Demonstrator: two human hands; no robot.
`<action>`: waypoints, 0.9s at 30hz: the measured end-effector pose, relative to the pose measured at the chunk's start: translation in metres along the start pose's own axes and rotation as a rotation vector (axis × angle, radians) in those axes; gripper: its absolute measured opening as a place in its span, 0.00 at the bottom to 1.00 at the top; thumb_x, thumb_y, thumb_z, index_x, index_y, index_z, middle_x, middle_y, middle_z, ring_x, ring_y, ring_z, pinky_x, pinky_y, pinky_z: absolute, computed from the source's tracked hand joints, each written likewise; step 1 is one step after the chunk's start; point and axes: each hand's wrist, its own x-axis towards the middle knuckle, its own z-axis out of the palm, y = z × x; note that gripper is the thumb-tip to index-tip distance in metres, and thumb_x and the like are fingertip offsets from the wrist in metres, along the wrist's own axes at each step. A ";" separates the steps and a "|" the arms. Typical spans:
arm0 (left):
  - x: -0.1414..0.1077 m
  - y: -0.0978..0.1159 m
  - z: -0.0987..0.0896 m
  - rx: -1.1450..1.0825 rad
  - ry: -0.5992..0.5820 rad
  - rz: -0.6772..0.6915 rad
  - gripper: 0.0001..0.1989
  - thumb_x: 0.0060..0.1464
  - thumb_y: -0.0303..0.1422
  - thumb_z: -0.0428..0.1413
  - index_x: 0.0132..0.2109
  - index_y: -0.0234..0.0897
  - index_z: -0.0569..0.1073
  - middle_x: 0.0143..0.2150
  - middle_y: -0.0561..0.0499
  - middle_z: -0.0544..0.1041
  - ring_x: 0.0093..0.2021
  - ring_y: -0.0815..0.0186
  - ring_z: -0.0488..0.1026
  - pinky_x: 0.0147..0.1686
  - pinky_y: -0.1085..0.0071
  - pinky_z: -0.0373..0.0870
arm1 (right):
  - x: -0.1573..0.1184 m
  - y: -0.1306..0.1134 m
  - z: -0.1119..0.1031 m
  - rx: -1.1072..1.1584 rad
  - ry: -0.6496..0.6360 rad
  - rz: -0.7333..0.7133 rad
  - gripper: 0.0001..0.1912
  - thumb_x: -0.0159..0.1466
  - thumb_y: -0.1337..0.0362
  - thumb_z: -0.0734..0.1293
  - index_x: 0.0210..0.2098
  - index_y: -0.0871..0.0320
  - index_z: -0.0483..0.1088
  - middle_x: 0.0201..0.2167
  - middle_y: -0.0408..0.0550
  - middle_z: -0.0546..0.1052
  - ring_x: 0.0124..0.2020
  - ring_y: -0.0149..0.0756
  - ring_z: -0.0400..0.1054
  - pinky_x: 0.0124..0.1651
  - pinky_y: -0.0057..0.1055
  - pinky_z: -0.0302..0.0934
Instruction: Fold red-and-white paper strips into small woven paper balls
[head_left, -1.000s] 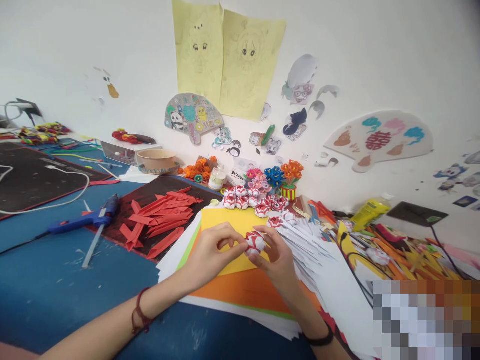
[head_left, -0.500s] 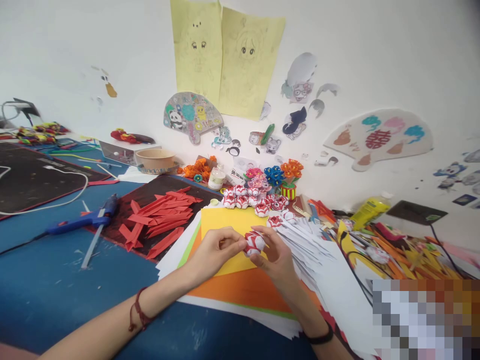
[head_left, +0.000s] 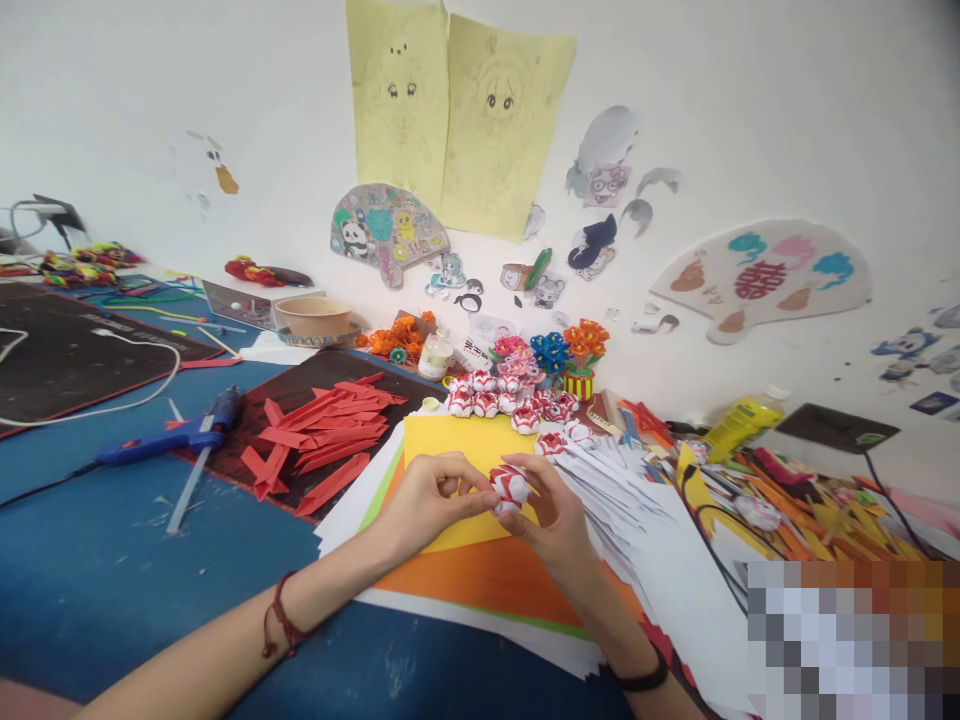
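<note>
A small red-and-white folded paper ball (head_left: 511, 488) is held up over the stacked coloured paper. My right hand (head_left: 556, 510) curls around its right side, thumb below and fingers above. From the left, my left hand (head_left: 446, 492) pinches the ball's edge between thumb and forefinger. Under both hands lie a yellow sheet (head_left: 439, 432) and an orange sheet (head_left: 450, 585). Several finished-looking paper balls (head_left: 486, 402) of the same red and white sit grouped just beyond. The ball's underside and the side toward my right palm are hidden.
Red folded paper strips (head_left: 322, 440) lie heaped on a dark mat at left, beside a blue glue gun (head_left: 169, 440). White paper strips (head_left: 607, 490) spread to the right. A beige bowl (head_left: 313, 316) and paper flowers (head_left: 551, 352) stand along the wall.
The ball has turned slightly between my fingers, so its red bands show differently. Both hands stay in almost the same place, and the view has shifted a little.
</note>
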 end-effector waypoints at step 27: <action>-0.005 0.013 -0.006 0.219 0.131 0.304 0.10 0.61 0.36 0.56 0.35 0.35 0.77 0.30 0.51 0.72 0.29 0.70 0.63 0.29 0.73 0.58 | 0.002 -0.015 -0.001 0.426 -0.068 0.364 0.26 0.60 0.51 0.71 0.54 0.55 0.70 0.47 0.50 0.76 0.40 0.38 0.73 0.49 0.41 0.68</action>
